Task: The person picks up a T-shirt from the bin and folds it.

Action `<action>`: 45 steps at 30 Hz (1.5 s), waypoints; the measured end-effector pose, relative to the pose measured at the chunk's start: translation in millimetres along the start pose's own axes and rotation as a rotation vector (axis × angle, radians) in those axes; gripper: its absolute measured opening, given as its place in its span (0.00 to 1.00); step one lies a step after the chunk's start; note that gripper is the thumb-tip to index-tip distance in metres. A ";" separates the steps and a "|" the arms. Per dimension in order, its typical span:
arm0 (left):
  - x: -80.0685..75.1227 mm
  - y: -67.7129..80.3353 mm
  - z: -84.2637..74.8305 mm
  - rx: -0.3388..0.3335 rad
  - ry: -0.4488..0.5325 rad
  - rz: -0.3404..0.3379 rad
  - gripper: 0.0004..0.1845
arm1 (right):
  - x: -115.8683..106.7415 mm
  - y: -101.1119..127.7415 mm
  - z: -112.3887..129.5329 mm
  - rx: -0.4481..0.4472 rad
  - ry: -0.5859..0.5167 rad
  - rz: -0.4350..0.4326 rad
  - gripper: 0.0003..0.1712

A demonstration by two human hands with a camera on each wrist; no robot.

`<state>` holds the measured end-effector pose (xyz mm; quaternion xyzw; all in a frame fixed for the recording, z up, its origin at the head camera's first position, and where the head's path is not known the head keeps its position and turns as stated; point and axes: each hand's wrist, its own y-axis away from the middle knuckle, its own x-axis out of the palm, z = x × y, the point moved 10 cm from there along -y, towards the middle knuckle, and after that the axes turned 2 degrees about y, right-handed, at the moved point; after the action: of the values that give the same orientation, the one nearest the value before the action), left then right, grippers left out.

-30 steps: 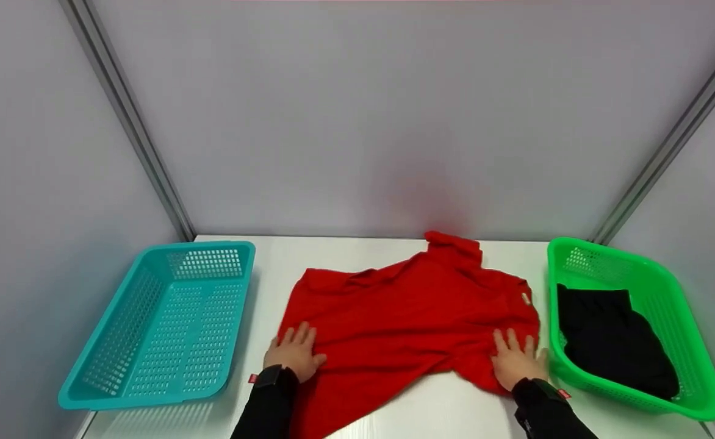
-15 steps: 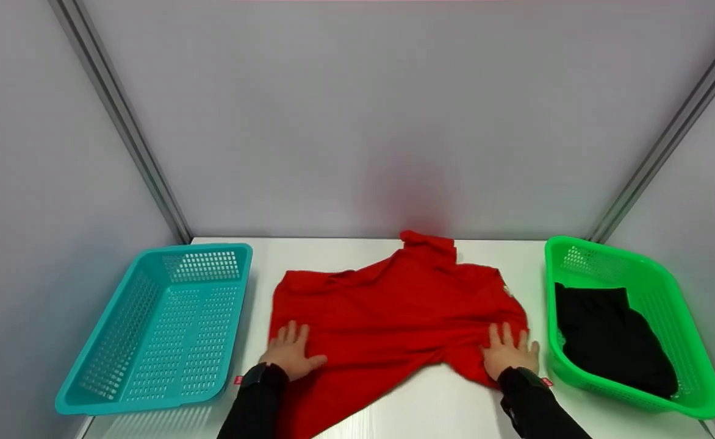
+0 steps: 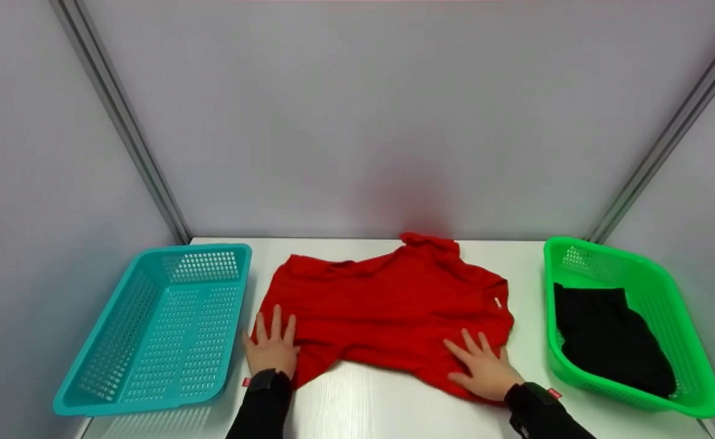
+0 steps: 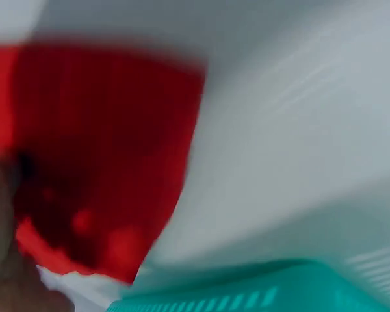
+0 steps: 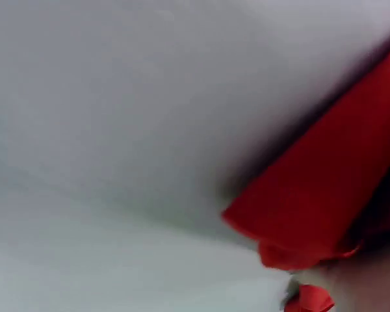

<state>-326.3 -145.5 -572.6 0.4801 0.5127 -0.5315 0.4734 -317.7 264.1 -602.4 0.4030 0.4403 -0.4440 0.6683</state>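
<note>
A red shirt [image 3: 382,305] lies creased across the middle of the white table in the head view, a short collar-like piece sticking up at its back edge and a small white tag near its right side. My left hand [image 3: 272,352] rests on its left end with fingers straight and spread. On its lower right part lies my right hand [image 3: 484,371], turned inward, fingers spread too. Both wrist views are blurred; the left hand [image 4: 3,253] shows only in part beside the red cloth [image 4: 110,156], and just a sliver of the right hand [image 5: 377,279] is visible.
A teal basket [image 3: 244,262] stands at the left, near my left hand. To the right is a green basket [image 3: 687,323] with a folded black garment [image 3: 614,341] in it. Grey panels [image 3: 357,122] enclose the back and sides of the table [image 3: 345,408].
The long lower left part of the shirt has drawn back from the near table edge. My left hand has moved left; the right hand has shifted left and turned inward.
</note>
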 end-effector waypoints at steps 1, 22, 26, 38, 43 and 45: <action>-2.7 -0.1 -1.1 0.005 -0.003 -0.056 0.36 | -0.2 0.9 -1.5 0.002 0.019 -0.001 0.41; -3.1 47.6 -73.8 0.655 0.089 0.146 0.13 | -121.5 26.1 -16.7 -0.040 -0.175 -0.779 0.13; -24.3 32.4 -50.4 0.498 0.219 -0.024 0.12 | -132.5 15.9 -9.0 -0.126 -0.290 -0.594 0.20; -106.0 12.2 -9.9 0.287 0.330 -0.481 0.21 | -212.4 56.6 -29.8 0.155 -0.097 -0.708 0.14; -132.0 14.5 2.0 0.246 0.528 -0.636 0.19 | -254.0 89.3 -58.5 0.349 -0.556 -1.003 0.20; -135.8 9.5 9.5 0.199 0.663 -0.620 0.14 | -262.7 94.9 -57.4 0.317 -0.634 -1.031 0.21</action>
<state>-304.7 -153.7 -438.2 0.4911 0.7021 -0.5127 0.0543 -298.2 406.8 -356.2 0.0818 0.2873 -0.8673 0.3983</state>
